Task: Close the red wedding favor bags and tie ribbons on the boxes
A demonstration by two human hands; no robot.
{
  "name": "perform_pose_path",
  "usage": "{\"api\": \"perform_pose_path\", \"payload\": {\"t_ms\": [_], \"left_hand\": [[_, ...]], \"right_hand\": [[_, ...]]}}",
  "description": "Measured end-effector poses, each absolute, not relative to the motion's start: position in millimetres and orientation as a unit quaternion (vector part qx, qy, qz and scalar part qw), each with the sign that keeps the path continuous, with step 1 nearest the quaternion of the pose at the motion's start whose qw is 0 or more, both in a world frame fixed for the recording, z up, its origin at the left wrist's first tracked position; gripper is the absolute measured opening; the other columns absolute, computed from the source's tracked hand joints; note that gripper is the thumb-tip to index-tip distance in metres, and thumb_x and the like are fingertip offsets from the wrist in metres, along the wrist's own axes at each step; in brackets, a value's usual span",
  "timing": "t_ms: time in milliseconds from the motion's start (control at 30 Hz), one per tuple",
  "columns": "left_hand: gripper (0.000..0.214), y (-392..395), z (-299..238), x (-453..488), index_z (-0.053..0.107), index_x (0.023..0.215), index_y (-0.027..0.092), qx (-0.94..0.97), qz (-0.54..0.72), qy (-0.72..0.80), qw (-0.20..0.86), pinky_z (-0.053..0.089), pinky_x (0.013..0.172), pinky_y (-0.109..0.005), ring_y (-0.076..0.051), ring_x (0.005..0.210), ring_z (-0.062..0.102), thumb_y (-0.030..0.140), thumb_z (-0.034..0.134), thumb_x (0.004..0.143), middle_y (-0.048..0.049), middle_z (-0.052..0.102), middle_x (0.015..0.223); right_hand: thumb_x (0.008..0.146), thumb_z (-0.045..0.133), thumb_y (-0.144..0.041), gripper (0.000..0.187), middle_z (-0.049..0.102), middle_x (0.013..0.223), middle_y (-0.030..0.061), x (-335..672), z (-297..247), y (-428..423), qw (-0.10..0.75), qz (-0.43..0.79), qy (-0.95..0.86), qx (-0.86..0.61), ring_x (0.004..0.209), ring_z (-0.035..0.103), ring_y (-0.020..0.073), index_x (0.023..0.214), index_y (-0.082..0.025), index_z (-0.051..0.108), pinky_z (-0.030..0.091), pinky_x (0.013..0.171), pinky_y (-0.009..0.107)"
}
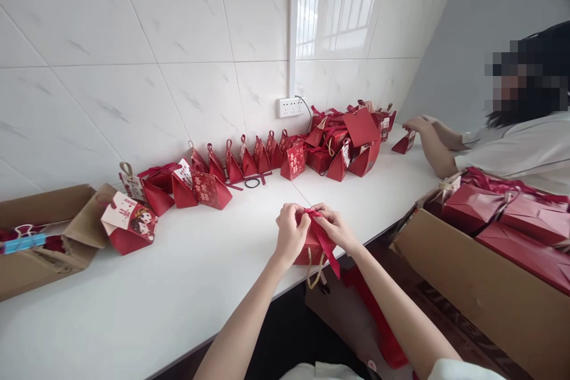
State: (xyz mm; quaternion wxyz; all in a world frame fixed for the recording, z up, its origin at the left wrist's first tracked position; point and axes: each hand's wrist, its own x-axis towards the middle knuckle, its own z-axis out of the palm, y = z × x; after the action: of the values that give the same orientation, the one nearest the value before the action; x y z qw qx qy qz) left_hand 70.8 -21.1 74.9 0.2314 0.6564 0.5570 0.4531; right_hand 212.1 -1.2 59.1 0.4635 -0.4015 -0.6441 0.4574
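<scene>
Red box [302,256] | just below left hand [290,227], right hand [335,227] | ribbon [330,252] pinched

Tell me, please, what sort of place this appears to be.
Probably a small gift-packing workspace: a long white counter bears many red gift boxes, and an open cardboard carton beside it holds more.

The left hand [291,230] and right hand [333,228] pinch a red ribbon [330,252] atop a red gift box [308,242] on a white table [191,273].
</scene>
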Motion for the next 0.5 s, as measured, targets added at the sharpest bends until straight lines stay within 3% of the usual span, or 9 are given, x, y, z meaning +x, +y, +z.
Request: {"api": "perform_pose_path", "payload": {"t_ms": [100, 200, 333, 500], "left_hand": [[0.013, -15, 80, 69, 0.045, 0.067, 0.020, 0.681, 0.421, 0.538, 0.264, 0.039, 0.092, -0.042, -0.018, 0.080, 0.055, 0.017, 0.053, 0.077, 0.0011, 0.053, 0.076], [0.019, -8, 85, 67, 0.043, 0.060, 0.020, 0.685, 0.407, 0.525, 0.298, 0.039, 0.089, -0.041, -0.016, 0.071, 0.051, 0.015, 0.055, 0.074, 0.0031, 0.048, 0.067], [0.011, 0, 93, 66, 0.044, 0.068, 0.021, 0.643, 0.446, 0.514, 0.350, 0.041, 0.075, -0.031, -0.015, 0.070, 0.049, 0.022, 0.046, 0.079, 0.0012, 0.049, 0.074], [0.016, 7, 109, 60, 0.041, 0.067, 0.020, 0.600, 0.472, 0.436, 0.477, 0.032, 0.051, -0.023, -0.009, 0.050, 0.036, 0.030, 0.040, 0.079, 0.0057, 0.038, 0.058]], "right_hand": [[0.084, 0.043, -0.042, 0.034, 0.055, 0.073, 0.0019, 211, 62, -2, 0.477, 0.430, -0.634, -0.431, 0.067, 0.051, 0.0156, 0.058, -0.020, 0.044, 0.045, 0.066, 0.031], [0.085, 0.036, -0.036, 0.033, 0.052, 0.062, 0.0007, 212, 71, -4, 0.488, 0.420, -0.625, -0.442, 0.063, 0.049, 0.0159, 0.056, -0.021, 0.042, 0.043, 0.062, 0.030], [0.084, 0.037, -0.035, 0.031, 0.060, 0.071, 0.0019, 216, 91, -4, 0.515, 0.406, -0.610, -0.445, 0.073, 0.055, 0.0177, 0.063, -0.020, 0.053, 0.045, 0.073, 0.032], [0.082, 0.043, -0.036, 0.026, 0.064, 0.081, 0.0046, 224, 115, 7, 0.559, 0.390, -0.594, -0.427, 0.085, 0.058, 0.0217, 0.067, -0.019, 0.057, 0.045, 0.079, 0.035]]}}
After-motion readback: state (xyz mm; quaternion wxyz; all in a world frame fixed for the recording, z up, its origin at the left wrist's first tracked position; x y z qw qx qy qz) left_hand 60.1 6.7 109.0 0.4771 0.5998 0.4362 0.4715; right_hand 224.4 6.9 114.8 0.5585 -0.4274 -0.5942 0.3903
